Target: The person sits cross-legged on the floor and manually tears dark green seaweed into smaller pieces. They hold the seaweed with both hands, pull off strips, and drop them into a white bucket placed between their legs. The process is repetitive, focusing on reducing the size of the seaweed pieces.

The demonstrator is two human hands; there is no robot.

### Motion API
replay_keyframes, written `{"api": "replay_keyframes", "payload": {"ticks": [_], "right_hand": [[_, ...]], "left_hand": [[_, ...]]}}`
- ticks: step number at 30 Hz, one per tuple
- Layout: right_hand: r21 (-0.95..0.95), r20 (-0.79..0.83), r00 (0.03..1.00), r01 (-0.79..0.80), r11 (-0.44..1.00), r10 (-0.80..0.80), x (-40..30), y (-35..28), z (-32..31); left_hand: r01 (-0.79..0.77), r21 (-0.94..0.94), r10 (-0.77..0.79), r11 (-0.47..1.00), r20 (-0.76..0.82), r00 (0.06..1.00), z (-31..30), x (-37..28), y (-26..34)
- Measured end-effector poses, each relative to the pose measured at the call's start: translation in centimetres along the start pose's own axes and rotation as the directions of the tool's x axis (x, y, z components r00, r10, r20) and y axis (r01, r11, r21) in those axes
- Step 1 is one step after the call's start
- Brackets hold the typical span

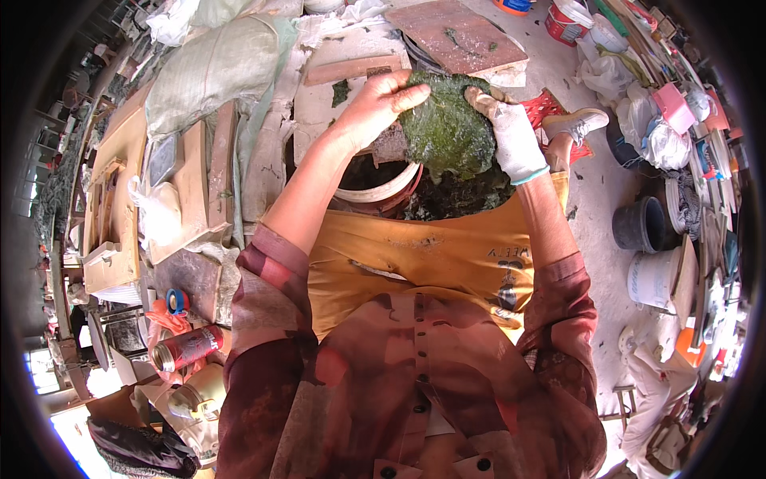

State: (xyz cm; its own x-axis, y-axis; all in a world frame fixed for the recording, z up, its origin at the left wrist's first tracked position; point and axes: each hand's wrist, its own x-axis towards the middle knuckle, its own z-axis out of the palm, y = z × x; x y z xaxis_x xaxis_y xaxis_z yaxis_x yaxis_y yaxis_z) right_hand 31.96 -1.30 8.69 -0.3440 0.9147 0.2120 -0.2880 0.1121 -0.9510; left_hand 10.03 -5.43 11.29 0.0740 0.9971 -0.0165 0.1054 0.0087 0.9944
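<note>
My bare left hand (389, 99) pinches the left edge of a bundle of wet green seaweed (449, 129). On its right edge, my right hand (508, 129), in a white knitted glove with dirty fingertips, has hold of it too. The bundle hangs spread between both hands, above a bucket with a pale rim (383, 190) and a heap of dark seaweed (461, 197) by my lap. A small dark green scrap (340, 93) lies on the whitish board (320, 114) beyond my left hand.
A reddish board (458, 36) with scraps lies at the far side. Left are a woven sack (209, 72), wooden boards and a red flask (188, 347). A red plastic basket (541, 111) stands by my shoe; black (639, 224) and white (652, 278) buckets stand at right.
</note>
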Motion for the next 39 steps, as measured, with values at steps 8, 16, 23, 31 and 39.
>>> {"api": "replay_keyframes", "payload": {"ticks": [8,16,23,31,39], "right_hand": [[-0.301,0.115,0.984,0.164,0.939,-0.135,0.3,-0.6,-0.4],[-0.296,0.314,0.920,0.331,0.896,-0.235,1.3,1.6,-0.1],[-0.036,0.091,0.971,-0.219,0.975,0.221,0.1,3.7,2.0],[-0.366,-0.043,0.957,-0.282,0.887,0.287,1.1,10.9,2.1],[-0.818,0.009,0.998,0.045,0.573,-0.065,6.3,12.5,5.8]], "left_hand": [[-0.132,-0.130,0.119,0.983,-0.109,0.987,-0.9,0.8,-1.8],[0.024,-0.320,-0.064,0.947,-0.115,0.991,-0.7,0.2,-2.6],[-0.040,-0.245,0.012,0.969,-0.116,0.993,0.9,-1.1,-5.8],[-0.041,0.339,0.145,0.940,-0.286,0.947,0.5,-1.0,-12.0],[0.023,0.579,0.291,0.815,-0.444,0.848,-2.9,3.5,-14.7]]}}
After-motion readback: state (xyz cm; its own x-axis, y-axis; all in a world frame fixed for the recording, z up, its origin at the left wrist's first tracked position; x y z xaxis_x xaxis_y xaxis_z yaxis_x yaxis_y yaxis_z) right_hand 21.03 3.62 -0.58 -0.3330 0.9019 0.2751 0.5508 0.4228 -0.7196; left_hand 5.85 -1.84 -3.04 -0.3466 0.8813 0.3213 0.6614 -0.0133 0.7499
